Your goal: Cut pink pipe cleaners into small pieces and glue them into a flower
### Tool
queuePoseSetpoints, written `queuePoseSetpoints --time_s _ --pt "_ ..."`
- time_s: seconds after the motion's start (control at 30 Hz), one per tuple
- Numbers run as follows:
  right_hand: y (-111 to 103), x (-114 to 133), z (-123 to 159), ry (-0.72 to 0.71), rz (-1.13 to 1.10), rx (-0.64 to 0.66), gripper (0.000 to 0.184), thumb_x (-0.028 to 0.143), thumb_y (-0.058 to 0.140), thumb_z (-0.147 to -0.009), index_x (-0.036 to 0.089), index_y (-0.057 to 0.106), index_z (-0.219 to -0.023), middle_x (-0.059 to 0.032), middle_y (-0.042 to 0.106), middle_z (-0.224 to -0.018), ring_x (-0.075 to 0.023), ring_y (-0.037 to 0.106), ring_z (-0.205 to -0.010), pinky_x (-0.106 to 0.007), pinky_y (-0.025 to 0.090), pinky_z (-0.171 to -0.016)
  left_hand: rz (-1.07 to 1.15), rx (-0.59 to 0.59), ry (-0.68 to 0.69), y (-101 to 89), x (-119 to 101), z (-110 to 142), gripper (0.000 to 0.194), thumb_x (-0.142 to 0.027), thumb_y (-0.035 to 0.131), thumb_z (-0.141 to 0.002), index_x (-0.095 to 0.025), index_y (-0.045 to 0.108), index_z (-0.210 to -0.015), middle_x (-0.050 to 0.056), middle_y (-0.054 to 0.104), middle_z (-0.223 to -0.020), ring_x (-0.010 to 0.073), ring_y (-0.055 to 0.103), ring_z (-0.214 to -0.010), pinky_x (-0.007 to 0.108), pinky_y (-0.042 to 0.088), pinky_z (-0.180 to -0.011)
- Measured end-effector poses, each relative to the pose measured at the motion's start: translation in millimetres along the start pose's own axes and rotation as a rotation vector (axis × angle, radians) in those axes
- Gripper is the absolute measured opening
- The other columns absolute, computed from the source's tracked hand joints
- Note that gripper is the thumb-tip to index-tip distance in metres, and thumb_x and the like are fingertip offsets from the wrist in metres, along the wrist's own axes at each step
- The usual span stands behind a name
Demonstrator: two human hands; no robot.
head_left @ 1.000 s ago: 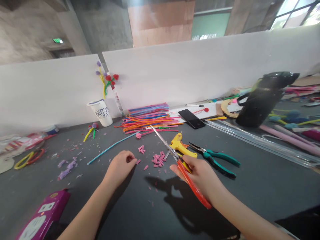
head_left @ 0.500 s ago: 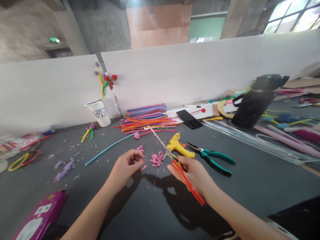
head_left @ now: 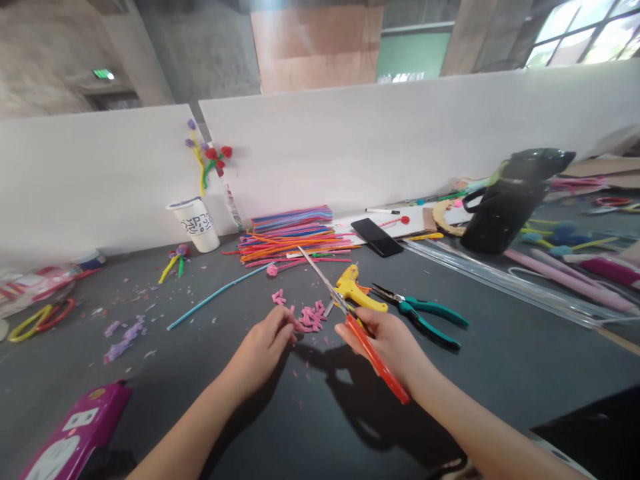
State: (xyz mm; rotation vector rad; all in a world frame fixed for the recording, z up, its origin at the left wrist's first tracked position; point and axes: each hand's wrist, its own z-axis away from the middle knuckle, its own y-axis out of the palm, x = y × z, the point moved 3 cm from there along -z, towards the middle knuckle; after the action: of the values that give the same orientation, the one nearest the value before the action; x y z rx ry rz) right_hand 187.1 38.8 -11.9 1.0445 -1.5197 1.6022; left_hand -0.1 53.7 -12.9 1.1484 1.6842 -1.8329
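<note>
My right hand (head_left: 387, 340) grips a pair of scissors (head_left: 370, 350) by the red and yellow handles. The blades point away and to the left, partly open. On the dark table, my left hand (head_left: 265, 343) has thumb and fingers pinched on pink pipe cleaner pieces (head_left: 295, 323), at the left edge of a small pile of cut pink pieces (head_left: 313, 316). A few more pink bits (head_left: 279, 297) lie just beyond the fingers. A yellow glue gun (head_left: 357, 290) rests behind the scissors, and green-handled pliers (head_left: 425, 313) lie to the right.
A heap of coloured pipe cleaners (head_left: 295, 243) and a phone (head_left: 377, 237) lie at the back. A blue pipe cleaner (head_left: 220, 293) stretches at left, near a paper cup (head_left: 197, 227). A magenta box (head_left: 80, 430) sits front left; a black jug (head_left: 510, 207) stands back right.
My left hand has moved slightly right to the pink pile, and pink pieces now show at its fingertips. My right hand and the scissors have hardly moved.
</note>
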Motion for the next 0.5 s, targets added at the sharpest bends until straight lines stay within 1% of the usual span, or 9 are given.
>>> queuePoseSetpoints --time_s 0.1,0.17,0.23,0.3,0.4,0.5 --pt "-3 -5 1 0.008 -0.002 -0.009 0.024 0.037 0.053 -0.067 0.02 0.041 -0.055 0.0049 0.04 -0.047 -0.0099 0.04 -0.044 -0.02 0.029 -0.039 -0.109 0.053 0.127 6.1 -7 5 0.02 -0.026 0.033 -0.085 -0.023 0.053 -0.085 0.004 0.06 -0.084 0.0202 0.055 -0.081 0.031 0.039 -0.076" --pt "-4 -8 1 0.01 0.0 -0.019 0.022 0.033 0.053 -0.068 0.02 0.041 -0.055 0.005 0.039 -0.046 -0.0101 0.041 -0.043 -0.02 0.03 -0.038 -0.133 0.08 0.17 10.9 -7 6 0.022 -0.025 0.032 -0.086 -0.023 0.053 -0.089 0.005 0.059 -0.089 0.0202 0.054 -0.084 0.032 0.039 -0.079" --pt "-4 -10 1 0.002 0.001 -0.023 0.015 0.026 0.05 -0.069 0.02 0.042 -0.058 0.0053 0.04 -0.047 -0.0099 0.043 -0.043 -0.019 0.031 -0.039 -0.152 0.063 0.171 13.5 -7 5 0.022 -0.024 0.032 -0.086 -0.023 0.053 -0.089 0.005 0.059 -0.089 0.0204 0.054 -0.085 0.032 0.039 -0.079" --pt "-3 -9 -1 -0.024 0.007 -0.002 0.005 0.017 0.045 -0.069 0.02 0.045 -0.065 0.005 0.045 -0.05 -0.0097 0.045 -0.044 -0.019 0.033 -0.041 -0.159 0.0 0.144 13.5 -6 2 0.021 -0.025 0.032 -0.086 -0.023 0.053 -0.087 0.005 0.059 -0.088 0.0206 0.054 -0.084 0.032 0.039 -0.079" --pt "0 -6 -7 -0.083 0.053 0.058 0.013 0.008 0.044 -0.065 0.019 0.049 -0.071 0.0038 0.053 -0.058 -0.0104 0.049 -0.05 -0.019 0.035 -0.046 -0.119 -0.063 0.113 13.0 -5 -1 0.019 -0.026 0.032 -0.086 -0.023 0.051 -0.087 0.005 0.06 -0.09 0.0204 0.055 -0.085 0.032 0.039 -0.078" --pt "5 -3 -14 -0.134 0.144 0.074 0.016 0.006 0.048 -0.061 0.018 0.051 -0.071 0.0015 0.056 -0.066 -0.013 0.052 -0.061 -0.021 0.035 -0.054 -0.096 -0.051 0.106 15.2 -3 -4 0.015 -0.027 0.036 -0.084 -0.023 0.051 -0.081 0.003 0.061 -0.08 0.0208 0.056 -0.078 0.031 0.039 -0.073"
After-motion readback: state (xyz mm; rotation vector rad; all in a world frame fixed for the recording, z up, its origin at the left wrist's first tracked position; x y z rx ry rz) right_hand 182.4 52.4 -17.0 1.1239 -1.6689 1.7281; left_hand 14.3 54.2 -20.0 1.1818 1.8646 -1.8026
